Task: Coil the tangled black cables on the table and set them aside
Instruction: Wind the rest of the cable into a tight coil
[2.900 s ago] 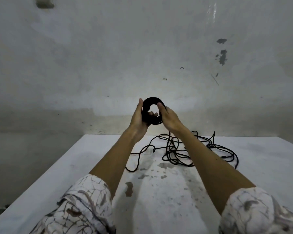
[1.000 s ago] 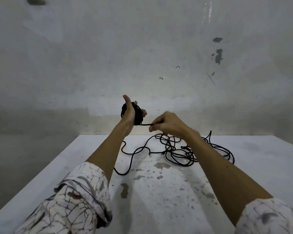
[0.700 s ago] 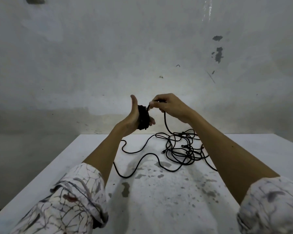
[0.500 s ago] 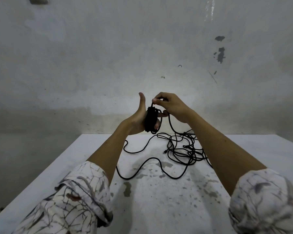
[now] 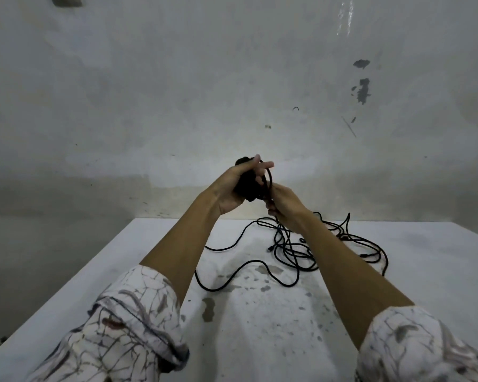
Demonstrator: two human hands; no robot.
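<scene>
The left hand (image 5: 232,186) is raised above the far edge of the table, its fingers and thumb wrapped around a thick black coil (image 5: 246,186) of wound cable. Touching it from the right, the right hand (image 5: 283,206) pinches a strand of the same cable just below the coil, fingers curled around it. From that pinch the cable drops to the white, paint-flecked table (image 5: 260,326), where the loose black cables (image 5: 295,252) lie in a tangle near the far edge, with 1 long loop trailing toward the viewer. Both forearms are bare, with patterned white sleeves (image 5: 127,334) rolled up. A stained grey wall (image 5: 177,92) stands behind.
</scene>
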